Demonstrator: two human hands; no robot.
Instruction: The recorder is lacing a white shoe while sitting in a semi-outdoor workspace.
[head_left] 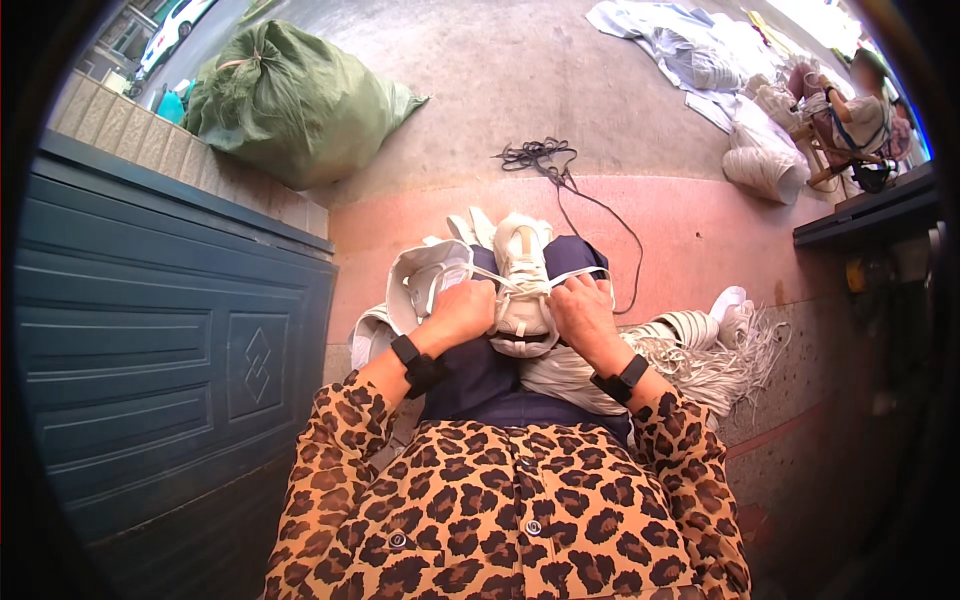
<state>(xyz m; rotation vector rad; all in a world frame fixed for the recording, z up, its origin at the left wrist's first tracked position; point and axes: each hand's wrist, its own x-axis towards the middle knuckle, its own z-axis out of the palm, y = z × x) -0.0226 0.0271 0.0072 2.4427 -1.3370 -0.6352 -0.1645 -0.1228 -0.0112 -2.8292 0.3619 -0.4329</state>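
Note:
A cream-white sneaker (522, 250) rests between my thighs in dark trousers, its heel end toward me. A pale shoelace (570, 276) runs through its eyelets, with loops spread out on both sides. My left hand (465, 309) is closed on the lace just left of the shoe. On the other side my right hand (586, 316) pinches the lace, knuckles up. Both hands are level with each other and close to the shoe's sides. My fingertips are partly hidden. Beside my left hand is a white curved piece, like a stack of shoe parts (408, 275).
A thick bundle of pale laces (690, 370) lies by my right leg. Black cord (545, 157) is tangled on the floor ahead. A large green sack (290, 105) stands far left, above a blue panelled door (150, 340). White sacks (760, 150) and a seated person (860, 115) are far right.

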